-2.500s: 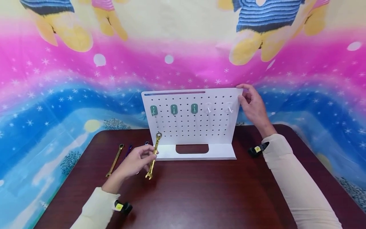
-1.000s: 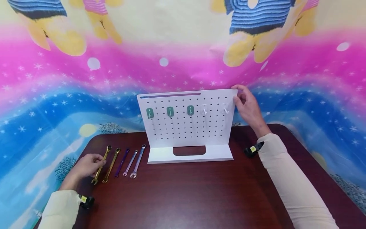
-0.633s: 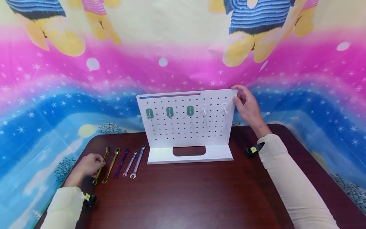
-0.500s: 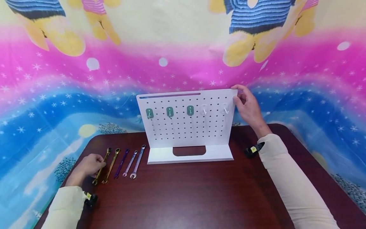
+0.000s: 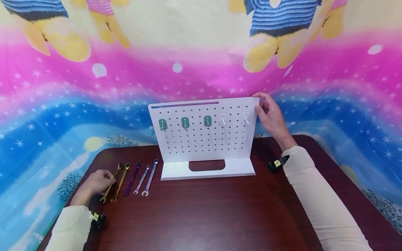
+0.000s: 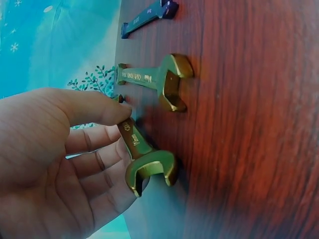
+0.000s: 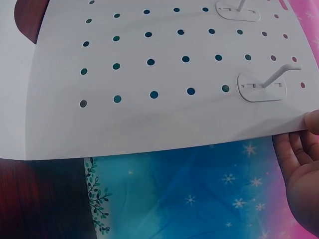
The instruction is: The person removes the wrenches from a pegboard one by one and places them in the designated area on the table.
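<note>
At the table's left side my left hand pinches a gold combination wrench by its shaft, thumb against fingers. That wrench is low at the tabletop, leftmost in a row; its open end points toward me. Close to its right lies a second gold wrench, followed by a purple wrench and two silvery-pink wrenches, the shorter and the longer. My right hand grips the upper right edge of a white pegboard, thumb in front and fingers behind.
Three green-backed hooks and two white hooks run across the pegboard, none holding a wrench. Its base stands on the dark red-brown table. A printed cloth backdrop hangs close behind.
From in front of the pegboard, my left hand has carried the gold wrench left and down beside the other wrenches. Lately it barely shifts. My right hand keeps its grip on the board.
</note>
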A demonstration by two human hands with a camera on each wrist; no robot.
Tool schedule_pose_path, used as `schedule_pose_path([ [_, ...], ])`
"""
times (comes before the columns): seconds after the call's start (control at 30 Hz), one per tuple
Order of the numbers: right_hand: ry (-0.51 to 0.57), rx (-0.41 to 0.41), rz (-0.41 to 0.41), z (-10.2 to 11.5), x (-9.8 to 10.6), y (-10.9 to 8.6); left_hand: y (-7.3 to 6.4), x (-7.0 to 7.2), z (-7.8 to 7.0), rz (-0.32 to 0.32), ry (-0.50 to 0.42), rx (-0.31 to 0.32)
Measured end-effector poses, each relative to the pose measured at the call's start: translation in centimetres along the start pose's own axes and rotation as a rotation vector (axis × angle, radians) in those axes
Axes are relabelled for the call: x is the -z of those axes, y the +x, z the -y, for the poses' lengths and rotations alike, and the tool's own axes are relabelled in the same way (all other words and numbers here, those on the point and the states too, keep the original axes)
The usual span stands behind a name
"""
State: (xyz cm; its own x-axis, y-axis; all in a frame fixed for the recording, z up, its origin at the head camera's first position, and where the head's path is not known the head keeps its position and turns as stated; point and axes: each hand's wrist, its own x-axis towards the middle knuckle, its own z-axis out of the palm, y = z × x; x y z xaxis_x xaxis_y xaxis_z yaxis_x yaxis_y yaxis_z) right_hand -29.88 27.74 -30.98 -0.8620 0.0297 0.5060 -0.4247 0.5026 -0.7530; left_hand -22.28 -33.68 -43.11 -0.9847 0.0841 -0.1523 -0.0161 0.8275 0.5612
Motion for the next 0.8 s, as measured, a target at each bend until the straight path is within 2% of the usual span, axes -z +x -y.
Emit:
schedule_pose_path([
  [0.2, 0.035, -0.004, 0.005, 0.1, -0.6, 0.0, -0.3, 0.0, 0.6, -0.012, 0.036, 0.01],
  [0.37, 0.027, -0.006, -0.006, 0.2, -0.7, -0.1, 0.0, -0.3, 1.1, -0.003, 0.066, 0.012],
  [0.57, 0.024, 0.009, -0.012, 0.0, -0.5, 0.0, 0.6, -0.6, 0.5, 0.001, 0.09, 0.026],
  [0.8, 0.026, 0.014, -0.018, -0.3, -0.2, 0.0, 0.7, -0.8, 0.2, 0.0, 0.076, 0.035],
])
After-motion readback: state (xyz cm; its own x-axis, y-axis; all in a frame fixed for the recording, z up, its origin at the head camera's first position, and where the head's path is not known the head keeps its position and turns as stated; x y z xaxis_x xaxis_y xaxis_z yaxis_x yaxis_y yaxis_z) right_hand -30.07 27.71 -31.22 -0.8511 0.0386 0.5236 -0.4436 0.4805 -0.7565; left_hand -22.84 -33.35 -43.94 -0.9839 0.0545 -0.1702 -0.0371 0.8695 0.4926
